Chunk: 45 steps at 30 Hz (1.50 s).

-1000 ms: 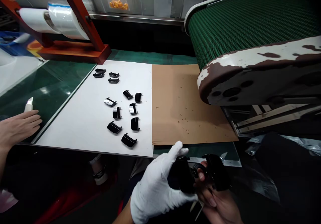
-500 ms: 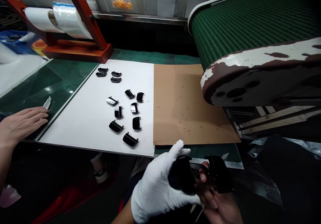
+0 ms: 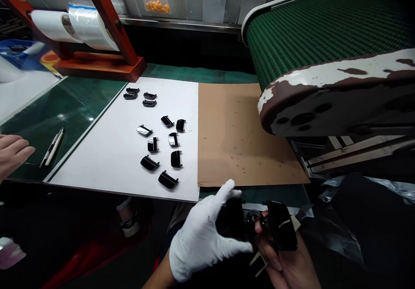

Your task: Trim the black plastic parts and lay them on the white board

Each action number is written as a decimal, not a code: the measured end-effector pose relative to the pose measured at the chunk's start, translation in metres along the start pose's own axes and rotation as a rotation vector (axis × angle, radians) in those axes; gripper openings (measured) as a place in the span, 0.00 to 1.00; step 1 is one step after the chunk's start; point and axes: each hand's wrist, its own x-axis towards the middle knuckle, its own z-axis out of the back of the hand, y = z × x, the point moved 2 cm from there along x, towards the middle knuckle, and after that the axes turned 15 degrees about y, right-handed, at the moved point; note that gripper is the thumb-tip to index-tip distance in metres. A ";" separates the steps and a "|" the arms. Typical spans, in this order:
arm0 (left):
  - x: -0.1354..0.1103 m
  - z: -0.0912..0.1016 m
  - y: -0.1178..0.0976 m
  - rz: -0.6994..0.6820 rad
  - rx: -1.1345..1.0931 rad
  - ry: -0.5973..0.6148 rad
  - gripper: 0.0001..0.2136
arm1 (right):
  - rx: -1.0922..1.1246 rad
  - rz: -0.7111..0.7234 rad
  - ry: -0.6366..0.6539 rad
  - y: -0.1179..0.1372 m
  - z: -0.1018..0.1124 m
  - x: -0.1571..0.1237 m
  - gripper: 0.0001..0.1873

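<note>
My left hand [image 3: 202, 237], in a white glove, is closed around one end of a glossy black plastic part [image 3: 236, 220] below the table's front edge. My bare right hand [image 3: 285, 258] grips the other black piece [image 3: 282, 230] of that part, joined to the first by a thin black runner. A small blade or tool tip pokes out under my right hand. Several finished small black parts [image 3: 158, 140] lie spread on a white sheet [image 3: 106, 150] ahead of my hands.
A brown cardboard sheet [image 3: 236, 133] lies right of the white one. A green conveyor belt [image 3: 324, 25] with a chipped white frame hangs over the right side. Another person's hand [image 3: 13, 153] rests at the left near a utility knife [image 3: 52, 146]. A red stand [image 3: 94, 60] holds film rolls behind.
The other person's hand has pulled back to the left, leaving the knife lying on the green surface. My right hand has tilted its black piece upward a little.
</note>
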 end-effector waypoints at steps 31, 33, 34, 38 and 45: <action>0.007 0.008 -0.009 -0.039 0.096 0.196 0.48 | -0.048 -0.064 -0.160 0.012 -0.020 -0.008 0.21; 0.008 0.009 -0.010 -0.048 0.099 0.210 0.48 | -0.032 -0.066 -0.166 0.012 -0.021 -0.009 0.22; 0.008 0.009 -0.011 -0.051 0.100 0.216 0.48 | -0.022 -0.065 -0.176 0.012 -0.021 -0.009 0.22; 0.008 0.010 -0.012 -0.048 0.112 0.231 0.48 | -0.010 -0.055 -0.191 0.013 -0.023 -0.011 0.20; 0.007 0.011 -0.014 -0.059 0.138 0.230 0.48 | -0.031 -0.065 -0.143 0.013 -0.022 -0.013 0.17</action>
